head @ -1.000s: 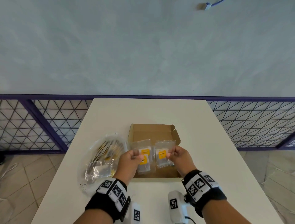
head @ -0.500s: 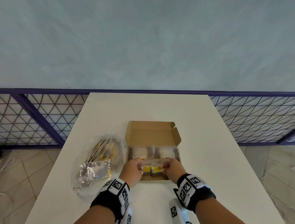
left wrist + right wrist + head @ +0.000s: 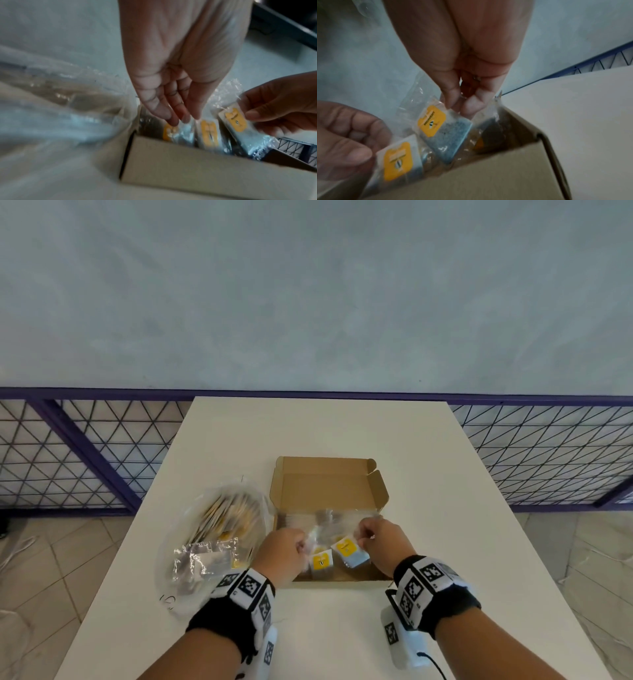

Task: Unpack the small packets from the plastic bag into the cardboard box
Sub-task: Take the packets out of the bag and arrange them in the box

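Pictured: left hand (image 3: 286, 553) and right hand (image 3: 383, 537) low over the near half of the box (image 3: 329, 484), each pinching the clear top edge of a yellow-labelled packet between thumb and fingertips. Left packet (image 3: 322, 561) held upright, label toward the camera, just beside the right packet (image 3: 349, 550), which tilted toward the right wall of the box. Seen from the left wrist: fingers (image 3: 169, 108) pointing down at the packet tops, a further yellow label (image 3: 169, 132) standing behind the near wall. Seen from the right wrist: thumb and forefinger closed on the clear flap above a label (image 3: 431, 121), blue-grey grains filling the pouch below. More clear packets lying flat across the far half of the box, under its raised lid. Bag (image 3: 212, 542) lying crumpled on the table to the left of the box, just beside it and apart from both hands, many yellow packets showing through the plastic. Black wristbands (image 3: 239, 604) with square printed markers on both wrists. White table (image 3: 445, 542) running to a purple-framed wire fence (image 3: 68, 453), a pale grey wall (image 3: 308, 285) above, tiled floor (image 3: 41, 577) at either side.
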